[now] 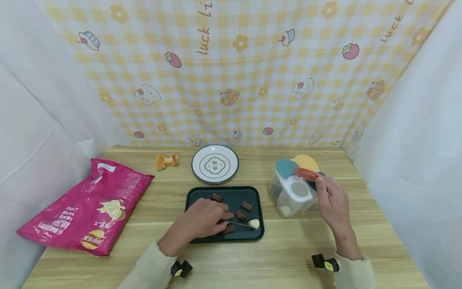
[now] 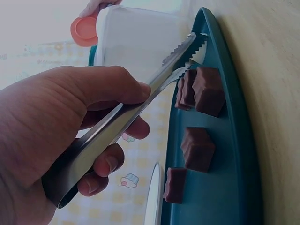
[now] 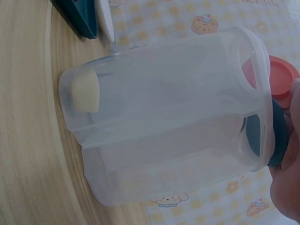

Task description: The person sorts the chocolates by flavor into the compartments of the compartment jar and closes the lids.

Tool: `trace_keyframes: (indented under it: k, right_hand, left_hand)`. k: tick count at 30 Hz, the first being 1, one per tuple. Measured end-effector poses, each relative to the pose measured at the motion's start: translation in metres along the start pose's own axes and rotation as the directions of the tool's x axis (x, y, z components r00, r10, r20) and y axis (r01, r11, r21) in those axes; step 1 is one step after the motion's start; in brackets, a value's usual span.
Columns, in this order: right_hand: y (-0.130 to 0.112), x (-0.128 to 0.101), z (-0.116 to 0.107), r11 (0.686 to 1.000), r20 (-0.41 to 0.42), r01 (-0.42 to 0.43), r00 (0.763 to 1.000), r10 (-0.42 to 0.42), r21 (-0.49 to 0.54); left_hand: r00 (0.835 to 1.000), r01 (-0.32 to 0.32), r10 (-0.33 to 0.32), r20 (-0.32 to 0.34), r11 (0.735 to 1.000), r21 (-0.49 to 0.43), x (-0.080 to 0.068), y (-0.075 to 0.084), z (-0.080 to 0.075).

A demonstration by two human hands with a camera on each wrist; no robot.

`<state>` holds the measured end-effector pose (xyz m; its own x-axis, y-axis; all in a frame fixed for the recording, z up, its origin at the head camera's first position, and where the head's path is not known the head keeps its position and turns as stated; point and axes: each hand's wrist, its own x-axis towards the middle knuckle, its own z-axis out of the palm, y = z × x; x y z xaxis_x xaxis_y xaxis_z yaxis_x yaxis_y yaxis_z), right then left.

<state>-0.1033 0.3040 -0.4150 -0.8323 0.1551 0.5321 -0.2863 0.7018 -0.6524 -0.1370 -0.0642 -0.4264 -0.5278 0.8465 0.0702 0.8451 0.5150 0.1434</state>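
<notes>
My left hand point(image 1: 202, 218) grips a pair of metal tongs point(image 2: 101, 138) over a dark green tray point(image 1: 223, 190). The serrated tips stand at a small white piece point(image 1: 254, 224) near the tray's right end; whether they squeeze it I cannot tell. Several chocolate pieces point(image 2: 209, 91) lie in the tray. On the right, my right hand point(image 1: 332, 198) pinches the raised orange-red lid point(image 1: 306, 174) of a clear multi-compartment container point(image 3: 173, 93). Under that lid the round opening point(image 1: 300, 188) is uncovered. One pale piece point(image 3: 85, 91) sits at the bottom of the front compartment.
Behind the tray stands a white plate point(image 1: 231, 170) with a dark rim. An orange-wrapped sweet point(image 1: 167, 160) lies to its left. A large pink crisp bag point(image 1: 90, 208) fills the table's left side. Teal point(image 1: 286, 168) and yellow point(image 1: 306, 161) lids top the container. A checked curtain point(image 1: 238, 80) hangs behind.
</notes>
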Motion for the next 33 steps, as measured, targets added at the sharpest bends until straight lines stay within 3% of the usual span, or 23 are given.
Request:
trace_keyframes:
  k: [10,16,25,33]
  right_hand:
    - [-0.001,0.0,0.0,1.0,0.008,0.02,1.0,-0.02,-0.019]
    - [-0.001,0.0,0.0,1.0,0.007,0.023,1.0,-0.023,-0.017]
    - [0.0,0.0,0.0,1.0,-0.003,0.02,1.0,-0.02,-0.001]
    - [-0.001,-0.001,0.0,1.0,-0.005,0.025,1.0,-0.025,-0.013]
  left_hand:
    - [0.999,-0.009,0.009,-0.045,1.0,0.002,-0.006,-0.003,-0.004]
    - [0.988,-0.035,0.036,-0.148,0.999,0.009,-0.009,-0.002,-0.018]
    - [0.931,-0.083,0.112,-0.346,0.992,0.1,0.003,0.007,-0.04]
    - [0.881,-0.103,0.099,-0.463,0.995,0.017,0.031,0.018,-0.043]
